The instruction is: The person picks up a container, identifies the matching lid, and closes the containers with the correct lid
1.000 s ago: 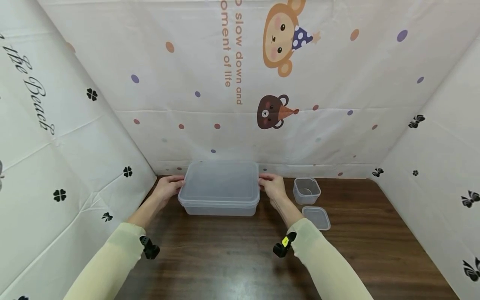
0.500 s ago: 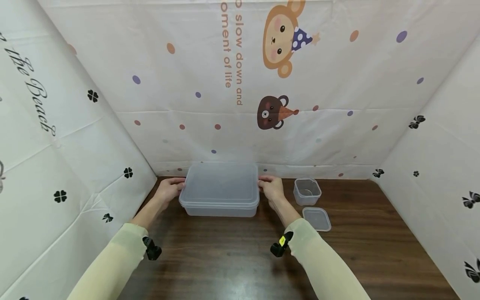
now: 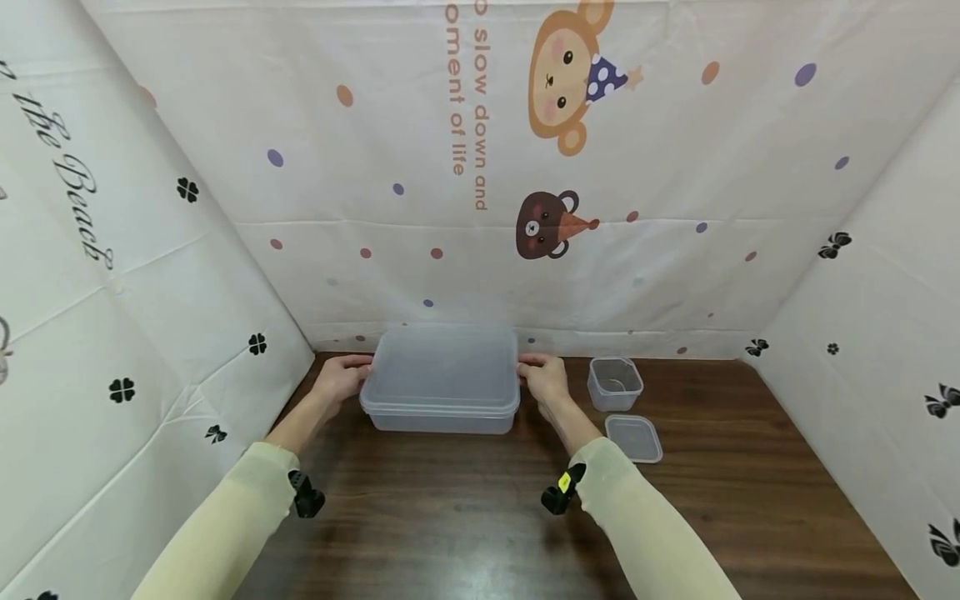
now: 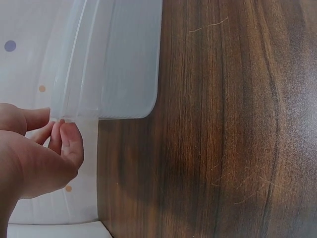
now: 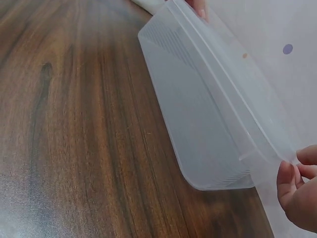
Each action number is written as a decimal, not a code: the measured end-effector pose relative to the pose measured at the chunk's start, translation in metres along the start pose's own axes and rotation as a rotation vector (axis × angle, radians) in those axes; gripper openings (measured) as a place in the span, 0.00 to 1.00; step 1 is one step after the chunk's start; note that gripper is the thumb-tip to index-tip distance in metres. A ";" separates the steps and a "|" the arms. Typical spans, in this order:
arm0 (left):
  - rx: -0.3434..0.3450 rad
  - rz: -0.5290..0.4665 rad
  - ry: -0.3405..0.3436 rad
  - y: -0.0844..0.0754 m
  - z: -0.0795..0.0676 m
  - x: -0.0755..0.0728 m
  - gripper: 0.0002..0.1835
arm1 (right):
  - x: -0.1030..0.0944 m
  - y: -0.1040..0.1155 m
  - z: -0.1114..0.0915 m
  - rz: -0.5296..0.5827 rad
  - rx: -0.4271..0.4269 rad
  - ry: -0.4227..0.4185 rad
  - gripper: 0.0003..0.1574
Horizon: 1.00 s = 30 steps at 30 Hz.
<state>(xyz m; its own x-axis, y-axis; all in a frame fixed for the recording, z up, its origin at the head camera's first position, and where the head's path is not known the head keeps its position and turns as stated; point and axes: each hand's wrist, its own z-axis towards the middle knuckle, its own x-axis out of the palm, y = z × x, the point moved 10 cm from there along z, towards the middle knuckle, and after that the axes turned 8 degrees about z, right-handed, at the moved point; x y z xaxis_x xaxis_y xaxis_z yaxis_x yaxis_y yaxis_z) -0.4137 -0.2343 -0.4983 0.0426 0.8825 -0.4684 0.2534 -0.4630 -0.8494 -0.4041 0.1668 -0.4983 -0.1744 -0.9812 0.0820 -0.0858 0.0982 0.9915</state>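
A large, clear plastic storage box (image 3: pixel 442 422) stands against the back wall, its translucent lid (image 3: pixel 444 367) lying on top. At its left end my left hand (image 3: pixel 341 382) pinches the lid's edge, thumb above and curled fingers below in the left wrist view. The opposite end is held by my right hand (image 3: pixel 545 379), whose thumb and fingers (image 5: pixel 286 181) pinch the lid's edge at the corner in the right wrist view. Through the box's wall (image 5: pixel 190 114) no contents show.
A small clear plastic container (image 3: pixel 614 385) without a lid stands right of my right hand. Its size matches the small lid (image 3: pixel 633 438) lying flat in front of it. Printed white cloth (image 3: pixel 337 275) walls the brown wooden table (image 3: pixel 420 508) at the back and both sides.
Both hands keep their hold at the ends of the large box. Both wrists have shifted slightly inward; the small container and its lid have stayed put.
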 end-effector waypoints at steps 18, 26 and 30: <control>0.007 0.033 -0.030 0.004 -0.003 -0.003 0.22 | 0.005 0.004 -0.001 -0.103 -0.011 0.023 0.16; 0.021 0.053 -0.027 0.004 -0.005 -0.002 0.21 | 0.005 0.007 -0.004 -0.175 -0.020 0.043 0.16; 0.040 0.076 -0.017 0.000 -0.008 -0.001 0.21 | 0.004 0.008 -0.004 -0.208 -0.013 0.050 0.17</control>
<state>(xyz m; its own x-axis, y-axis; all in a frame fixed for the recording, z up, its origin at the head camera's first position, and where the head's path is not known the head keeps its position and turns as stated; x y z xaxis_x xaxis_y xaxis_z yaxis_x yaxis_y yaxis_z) -0.4061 -0.2343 -0.4956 0.0436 0.8433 -0.5357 0.2112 -0.5319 -0.8200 -0.4015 0.1628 -0.4900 -0.1050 -0.9873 -0.1195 -0.1023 -0.1088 0.9888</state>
